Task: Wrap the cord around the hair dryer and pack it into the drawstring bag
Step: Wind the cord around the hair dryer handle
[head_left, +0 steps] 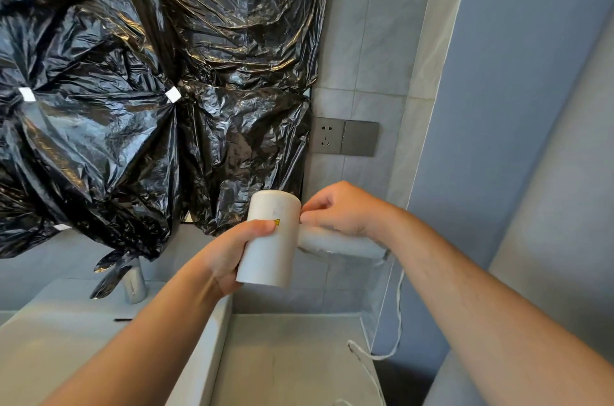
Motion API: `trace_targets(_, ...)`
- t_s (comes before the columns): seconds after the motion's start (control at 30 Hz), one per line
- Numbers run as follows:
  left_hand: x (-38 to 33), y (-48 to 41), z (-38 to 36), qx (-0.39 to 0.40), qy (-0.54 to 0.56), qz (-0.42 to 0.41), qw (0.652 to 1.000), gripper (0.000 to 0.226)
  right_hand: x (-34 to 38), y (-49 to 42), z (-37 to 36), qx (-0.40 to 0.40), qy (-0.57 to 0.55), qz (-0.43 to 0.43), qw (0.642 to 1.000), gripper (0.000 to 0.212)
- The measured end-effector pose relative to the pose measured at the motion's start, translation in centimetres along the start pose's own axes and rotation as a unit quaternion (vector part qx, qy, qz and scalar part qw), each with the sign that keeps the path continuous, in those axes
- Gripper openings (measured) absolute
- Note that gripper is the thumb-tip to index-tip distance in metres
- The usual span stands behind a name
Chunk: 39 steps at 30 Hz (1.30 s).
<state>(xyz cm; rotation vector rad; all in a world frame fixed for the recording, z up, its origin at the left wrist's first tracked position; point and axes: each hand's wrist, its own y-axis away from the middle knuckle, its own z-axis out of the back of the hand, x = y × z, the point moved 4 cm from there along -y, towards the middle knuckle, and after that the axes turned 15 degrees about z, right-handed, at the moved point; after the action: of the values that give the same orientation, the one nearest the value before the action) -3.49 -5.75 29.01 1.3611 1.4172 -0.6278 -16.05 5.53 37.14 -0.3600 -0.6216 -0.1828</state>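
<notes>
Black plastic sheeting (pixel 133 89) covers grey tiled wall (pixel 358 40).

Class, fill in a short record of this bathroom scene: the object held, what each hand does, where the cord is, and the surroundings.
object: white cylindrical plastic hair dryer
left hand: grips the dryer's barrel
right hand: pinches at the joint of barrel and handle
cord: thin white cord hangs loose from the handle end, not yet wrapped
wall: crinkled black plastic sheeting, grey wall socket
bag: not seen
</notes>
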Motion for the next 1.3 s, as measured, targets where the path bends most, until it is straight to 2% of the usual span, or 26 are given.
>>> trace_targets(0.03, 0.2, -0.1, 0.0, -0.009, 0.014, -0.006, 1.0, 0.08, 0.1, -0.1, 0.1, -0.004, 0.006, 0.001, 1.0, 0.017)
trace_targets(0.17, 0.7, -0.4, -0.7, -0.01, 0.075, -0.037, 0.996, 0.069, 0.9, -0.5, -0.5, -0.033, 0.045, 0.015, 0.998, 0.039)
trace_targets(0.27, 1.1, -0.2, -1.2, -0.016, 0.12, -0.065, 0.991, 0.052, 1.0, -0.4, -0.9, -0.081, 0.061, 0.038, 0.994, 0.033)
trace_targets(0.33, 0.9, -0.3, -1.3, -0.025, 0.134, -0.106, 0.985, 0.043, 0.9, -0.1, -1.4, -0.13, 0.012, 0.041, 0.991, 0.027)
trace_targets(0.43, 0.7, -0.5, -0.9, -0.036, 0.16, -0.155, 0.974, 0.043, 1.1, 0.6, -2.6, -0.202, -0.068, 0.045, 0.976, 0.024)
trace_targets(0.53, 0.6, -0.8, -0.5, -0.049, 0.178, -0.17, 0.968, 0.042, 1.2, 1.2, -3.7, -0.234, -0.129, 0.034, 0.963, 0.016)
trace_targets(0.67, 0.6, -1.0, 0.6, -0.066, 0.222, -0.167, 0.958, 0.047, 0.4, 2.2, -5.5, -0.21, -0.235, 0.009, 0.949, 0.019)
trace_targets(0.8, 0.8, -1.1, 1.4, -0.064, 0.252, -0.163, 0.952, 0.047, -0.7, 3.0, -7.0, -0.189, -0.398, -0.015, 0.898, 0.018)
trace_targets(0.9, 0.8, -1.0, 1.5, -0.038, 0.254, -0.158, 0.953, 0.049, -1.5, 3.4, -7.7, -0.17, -0.453, -0.029, 0.875, 0.018)
trace_targets(1.0, 0.6, -0.9, 1.8, 0.003, 0.233, -0.155, 0.96, 0.06, -2.0, 3.8, -8.2, -0.106, -0.467, -0.04, 0.877, 0.017)
trace_targets(1.1, 0.2, -0.5, 1.9, 0.051, 0.22, -0.151, 0.962, 0.072, -2.3, 3.7, -7.7, -0.03, -0.399, -0.021, 0.916, 0.021)
trace_targets(1.2, -0.2, 0.3, 1.7, 0.103, 0.208, -0.147, 0.962, 0.072, -3.2, 3.3, -7.1, 0.03, -0.414, -0.05, 0.908, 0.023)
trace_targets(1.3, -0.2, 0.9, 1.6, 0.15, 0.182, -0.091, 0.967, 0.067, -3.9, 3.1, -6.9, 0.118, -0.393, -0.07, 0.909, 0.009)
